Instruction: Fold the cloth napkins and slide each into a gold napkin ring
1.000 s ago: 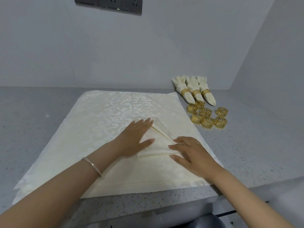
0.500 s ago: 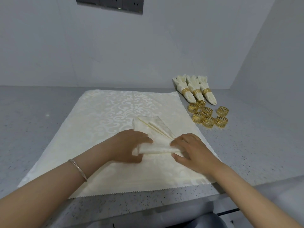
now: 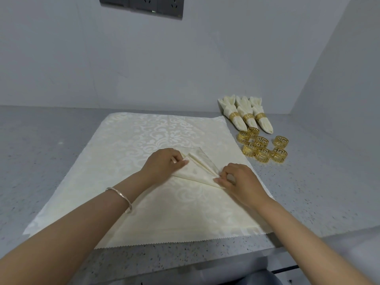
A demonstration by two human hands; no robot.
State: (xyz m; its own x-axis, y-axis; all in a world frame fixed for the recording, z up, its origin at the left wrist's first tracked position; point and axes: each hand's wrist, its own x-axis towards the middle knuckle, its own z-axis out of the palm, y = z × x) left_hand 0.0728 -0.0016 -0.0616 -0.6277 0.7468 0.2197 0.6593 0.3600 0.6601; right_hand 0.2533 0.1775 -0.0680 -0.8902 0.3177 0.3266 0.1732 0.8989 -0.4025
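Folding is in hand: the left hand [image 3: 162, 166] pinches the wide end of the pleated napkin [image 3: 196, 170] and the right hand [image 3: 239, 181] pinches its narrow tip. The napkin lies right of centre on the cloth [image 3: 133, 145]. Next, probably, the pleats must be held together while a ring [image 3: 249, 149] is fetched from near the right edge of the bench [image 3: 45, 145].

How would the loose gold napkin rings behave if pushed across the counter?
The loose gold rings sit on their rims, so they would probably slide, not roll. Openwork walls suggest rigid but light. Clustered closely, one pushed would likely knock neighbours.
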